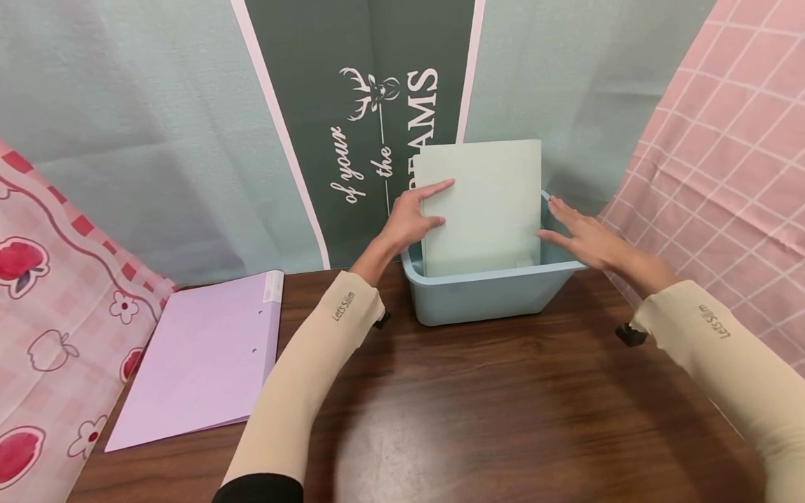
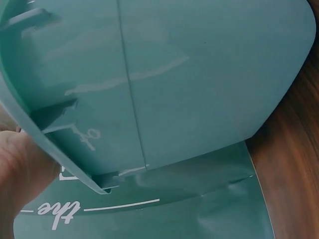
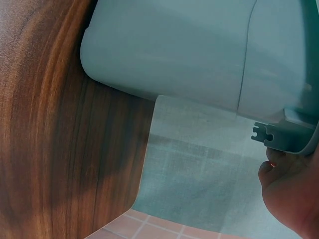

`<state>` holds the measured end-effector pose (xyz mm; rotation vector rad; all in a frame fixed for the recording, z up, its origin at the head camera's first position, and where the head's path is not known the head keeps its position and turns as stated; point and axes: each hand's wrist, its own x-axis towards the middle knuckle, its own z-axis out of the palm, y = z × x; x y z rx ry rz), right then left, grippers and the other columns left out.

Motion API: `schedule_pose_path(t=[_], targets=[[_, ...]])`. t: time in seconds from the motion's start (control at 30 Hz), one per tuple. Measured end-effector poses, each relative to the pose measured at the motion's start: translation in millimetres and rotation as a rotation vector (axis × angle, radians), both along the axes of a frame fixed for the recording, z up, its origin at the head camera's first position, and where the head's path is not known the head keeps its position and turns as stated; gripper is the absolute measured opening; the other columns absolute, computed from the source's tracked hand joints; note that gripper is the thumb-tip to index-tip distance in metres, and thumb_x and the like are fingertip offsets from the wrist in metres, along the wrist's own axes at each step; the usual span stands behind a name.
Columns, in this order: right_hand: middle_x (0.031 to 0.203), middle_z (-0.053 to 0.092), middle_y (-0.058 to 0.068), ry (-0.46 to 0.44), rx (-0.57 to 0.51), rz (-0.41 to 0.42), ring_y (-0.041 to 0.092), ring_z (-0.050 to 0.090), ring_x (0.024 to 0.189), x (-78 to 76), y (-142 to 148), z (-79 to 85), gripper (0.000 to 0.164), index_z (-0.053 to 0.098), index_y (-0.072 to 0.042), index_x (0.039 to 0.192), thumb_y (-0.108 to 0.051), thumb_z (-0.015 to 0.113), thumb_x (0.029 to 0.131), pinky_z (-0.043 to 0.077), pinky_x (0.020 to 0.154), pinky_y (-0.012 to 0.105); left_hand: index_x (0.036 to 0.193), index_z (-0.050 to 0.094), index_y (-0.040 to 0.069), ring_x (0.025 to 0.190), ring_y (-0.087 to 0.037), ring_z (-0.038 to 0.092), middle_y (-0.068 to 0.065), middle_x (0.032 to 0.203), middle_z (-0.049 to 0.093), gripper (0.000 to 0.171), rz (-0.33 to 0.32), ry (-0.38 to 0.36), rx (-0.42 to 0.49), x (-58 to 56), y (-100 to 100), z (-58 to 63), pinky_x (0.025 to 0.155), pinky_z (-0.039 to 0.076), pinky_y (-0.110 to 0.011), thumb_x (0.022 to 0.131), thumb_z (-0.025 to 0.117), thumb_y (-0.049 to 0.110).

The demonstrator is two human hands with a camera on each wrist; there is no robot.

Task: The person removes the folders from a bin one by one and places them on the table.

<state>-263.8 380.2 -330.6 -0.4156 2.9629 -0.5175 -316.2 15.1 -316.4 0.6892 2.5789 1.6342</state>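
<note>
A pale green folder (image 1: pixel 481 202) stands upright in a light blue plastic bin (image 1: pixel 487 297), its lower edge hidden behind the front wall. More layers show behind its left edge. My left hand (image 1: pixel 407 220) is at that edge, with index finger and thumb extended over the folder's front face. My right hand (image 1: pixel 585 237) reaches over the bin's right end, its fingers extended toward the folder's right edge. In the left wrist view, the bin's outer wall (image 2: pixel 209 84) fills most of the picture. The right wrist view shows the bin's other end (image 3: pixel 169 55).
A lilac folder (image 1: pixel 201 353) lies on the brown wooden table (image 1: pixel 478 419) at the left. Behind the bin hangs a grey-green curtain (image 1: pixel 302 42) with white lettering. Pink patterned cloth (image 1: pixel 63 314) borders the left side, and pink checked cloth (image 1: pixel 723 175) the right.
</note>
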Motion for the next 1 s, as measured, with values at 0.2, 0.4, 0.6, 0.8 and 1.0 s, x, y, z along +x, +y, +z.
schedule_pose_path(t=[0.2, 0.4, 0.6, 0.8, 1.0], targets=[[0.176, -0.009, 0.016, -0.001, 0.004, -0.002, 0.056, 0.006, 0.156, 0.1, 0, -0.4, 0.086, -0.003, -0.007, 0.169, -0.056, 0.038, 0.112, 0.008, 0.123, 0.074, 0.15, 0.062, 0.031, 0.15, -0.012, 0.045, 0.004, 0.16, 0.053, 0.075, 0.03, 0.008, 0.018, 2.2, -6, 2.4, 0.12, 0.041, -0.033, 0.088, 0.08, -0.008], [0.176, -0.009, 0.017, 0.0, 0.004, 0.001, 0.057, 0.007, 0.156, 0.7, -2, 0.9, 0.086, -0.002, -0.007, 0.17, -0.055, 0.039, 0.112, 0.008, 0.123, 0.074, 0.148, 0.064, 0.031, 0.149, -0.012, 0.046, 0.005, 0.158, 0.056, 0.073, 0.067, 0.04, 0.034, 6.4, -12, 2.8, 0.12, 0.041, -0.032, 0.089, 0.08, -0.008], [0.176, -0.009, 0.017, 0.003, 0.002, 0.001, 0.057, 0.007, 0.156, 0.2, -1, -0.5, 0.086, -0.001, -0.007, 0.17, -0.055, 0.04, 0.112, 0.009, 0.123, 0.074, 0.148, 0.064, 0.03, 0.151, -0.01, 0.044, 0.004, 0.157, 0.057, 0.072, 0.091, 0.048, 0.071, 11.9, -17, 3.9, 0.123, 0.036, -0.029, 0.089, 0.079, -0.009], [0.176, -0.008, 0.018, 0.006, 0.006, 0.008, 0.058, 0.008, 0.155, -1.1, 0, -2.0, 0.085, -0.001, -0.006, 0.169, -0.054, 0.04, 0.112, 0.01, 0.123, 0.073, 0.147, 0.065, 0.03, 0.148, -0.007, 0.046, 0.007, 0.154, 0.059, 0.072, 0.134, 0.064, 0.128, 19.9, -20, 9.1, 0.122, 0.037, -0.027, 0.089, 0.079, -0.009], [0.176, -0.009, 0.017, -0.001, 0.009, 0.015, 0.058, 0.006, 0.156, 0.1, -1, 1.6, 0.085, -0.001, -0.006, 0.169, -0.054, 0.039, 0.112, 0.009, 0.122, 0.074, 0.147, 0.065, 0.031, 0.146, -0.004, 0.048, 0.008, 0.152, 0.061, 0.071, 0.153, 0.106, 0.154, 28.3, -23, 17.0, 0.118, 0.04, -0.024, 0.089, 0.079, -0.008]])
